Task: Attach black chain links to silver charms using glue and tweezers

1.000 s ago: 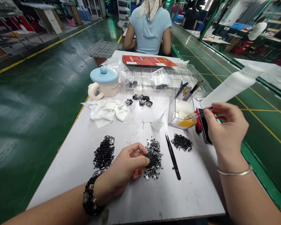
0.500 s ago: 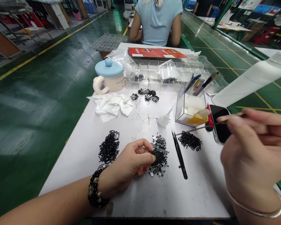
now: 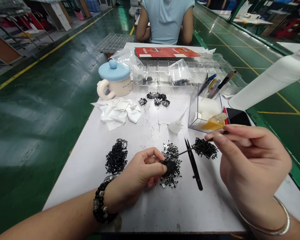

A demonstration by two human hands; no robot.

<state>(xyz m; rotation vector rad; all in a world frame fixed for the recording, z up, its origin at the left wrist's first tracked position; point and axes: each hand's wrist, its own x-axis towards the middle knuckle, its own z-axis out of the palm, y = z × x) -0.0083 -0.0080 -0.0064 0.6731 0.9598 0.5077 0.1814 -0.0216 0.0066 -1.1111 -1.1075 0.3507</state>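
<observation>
Between the thumb and fingers of my left hand is a small black plastic part, held over a pile of tiny silver-and-black metal pieces. My right hand pinches a thin dark rod-like tool. The tool slants down leftward, and its tip reaches the black part; exact contact is too small to make out. Black tweezers lie on the table under the rod. One pile of small black bent pieces is left of my left hand, and another black pile lies beyond my right hand.
Toward the back are a lidded mug, a white cloth, several assembled black-and-silver parts and a small dropper bottle. A clear box of pens, a phone and a white bottle stand right. A person sits ahead.
My right hand has moved left with the rod-like tool, bringing its tip to the black part. My left hand keeps its hold in nearly the same place.
</observation>
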